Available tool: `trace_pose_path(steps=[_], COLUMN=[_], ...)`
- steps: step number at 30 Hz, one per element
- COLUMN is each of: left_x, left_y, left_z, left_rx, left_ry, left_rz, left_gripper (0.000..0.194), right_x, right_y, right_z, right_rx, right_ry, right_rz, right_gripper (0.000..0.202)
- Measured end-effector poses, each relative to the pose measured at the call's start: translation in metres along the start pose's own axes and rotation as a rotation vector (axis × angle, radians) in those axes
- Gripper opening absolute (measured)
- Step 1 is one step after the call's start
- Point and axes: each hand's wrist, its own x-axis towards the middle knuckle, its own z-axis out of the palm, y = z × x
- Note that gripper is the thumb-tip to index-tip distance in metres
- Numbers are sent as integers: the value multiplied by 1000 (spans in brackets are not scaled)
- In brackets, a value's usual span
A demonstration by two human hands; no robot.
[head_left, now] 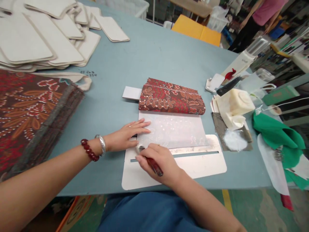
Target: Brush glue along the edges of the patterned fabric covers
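Two bare hands work at the near edge of the table (pixel 154 61). Fingers spread flat and grasping nothing, the left hand (pixel 127 134) rests with its fingertips on the left edge of a pale sheet (pixel 173 127). Curled round the dark handle of a brush (pixel 154 166), the right hand (pixel 164 161) holds the bristles at the sheet's near left corner.

Lying partly over a slotted white board (pixel 193 166), the sheet runs far to a folded patterned cloth (pixel 171 100); whether they are one piece, I cannot tell. A white strip (pixel 131 92) sticks out left of the fold.

The sheet looks light, thin and limp, apt to wrinkle or drag under bristles, so flat fingers at its edge should steady it better than a pinch. The brush seems light and rigid, best held mid-handle. The cloth looks soft and floppy; lift it by both ends.
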Motion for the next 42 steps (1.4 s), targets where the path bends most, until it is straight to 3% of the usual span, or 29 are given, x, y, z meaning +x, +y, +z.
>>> trace_pose_path(steps=[2, 4, 7, 9, 11, 13, 16, 19, 23, 26, 32, 35, 38, 42], left_x=[-1, -1, 3, 11, 22, 33, 45, 50, 57, 61, 45, 30, 26, 54], left_y=[1, 4, 18, 32, 46, 58, 66, 62, 49, 49, 76, 71, 56, 35], left_z=[-2, -4, -6, -7, -8, -10, -14, -20, -25, -22, -2, 0, -12, -43], left_rx=[14, 54, 182, 272, 353, 439, 506, 427, 225, 153, 390, 469, 323, 181], left_ry=[-5, -2, 53, 81, 62, 17, -30, -19, 42, 62, 165, 198, 217, 365], left_rz=[0, 5, 27, 80, 150, 201, 216, 179, 74, 14, 8, -107, -176, -241], left_gripper=[60, 59, 48, 37, 24, 17, 17, 17, 16, 11, 19, 13, 15, 33], right_x=[-17, -56, -115, -129, -117, -87, -41, -21, -24, -26, -15, -19, -37, -78], right_y=[13, 42, 79, 87, 83, 75, 66, 64, 67, 71, 74, 74, 88, 124], right_z=[-18, -66, -139, -155, -137, -98, -45, -26, -26, -23, -8, -6, -23, -87], right_rx=[-61, -118, -145, -19, 134, 154, -76, -322, -462, -543, -566, -596, -667, -803], right_ry=[32, 134, 399, 482, 423, 288, 71, -49, -96, -58, 22, 23, 25, 169], right_rz=[79, 262, 600, 698, 658, 529, 322, 231, 181, 179, 220, 153, 113, 394], right_gripper=[31, 31, 26, 44, 51, 37, 20, 13, 19, 16, 19, 13, 15, 16])
